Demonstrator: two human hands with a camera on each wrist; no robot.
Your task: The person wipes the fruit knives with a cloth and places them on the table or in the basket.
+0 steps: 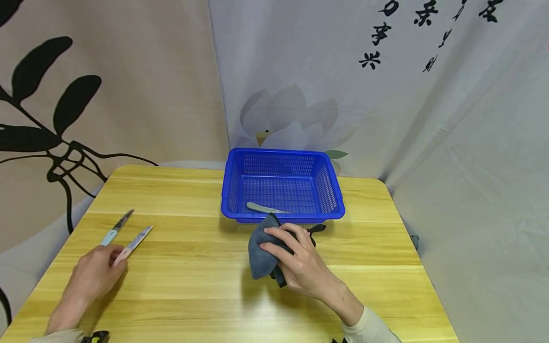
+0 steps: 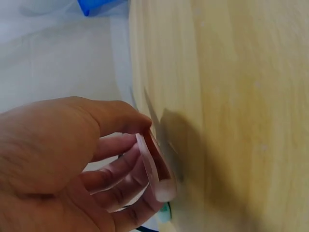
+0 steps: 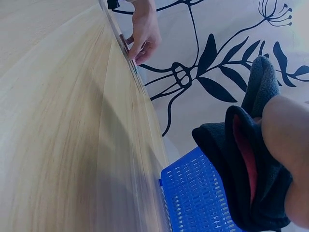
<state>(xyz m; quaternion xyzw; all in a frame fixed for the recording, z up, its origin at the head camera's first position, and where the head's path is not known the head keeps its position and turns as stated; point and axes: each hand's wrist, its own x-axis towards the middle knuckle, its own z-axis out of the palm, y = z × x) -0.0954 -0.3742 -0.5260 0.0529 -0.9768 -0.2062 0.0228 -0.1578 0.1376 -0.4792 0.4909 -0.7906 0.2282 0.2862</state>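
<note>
At the table's left side, my left hand (image 1: pixel 96 271) pinches the handle of a pink-handled knife (image 1: pixel 139 237), its blade pointing away from me. A lengthwise slot shows in the pink handle (image 2: pixel 157 164) in the left wrist view. Just left of it lies a second knife (image 1: pixel 110 237) with a pale blue-green handle, partly hidden by the hand. My right hand (image 1: pixel 302 259) grips a bunched grey-blue cloth (image 1: pixel 260 257) with dark edging, in front of the basket. Red shows within the folds of the cloth (image 3: pixel 236 183) in the right wrist view.
A blue plastic basket (image 1: pixel 283 220) with mesh walls stands at the table's back edge. Inside it, near the front wall, lies another knife (image 1: pixel 261 207) with a pale handle. Behind the wooden table (image 1: pixel 184 286) hangs a printed curtain (image 1: pixel 171 71).
</note>
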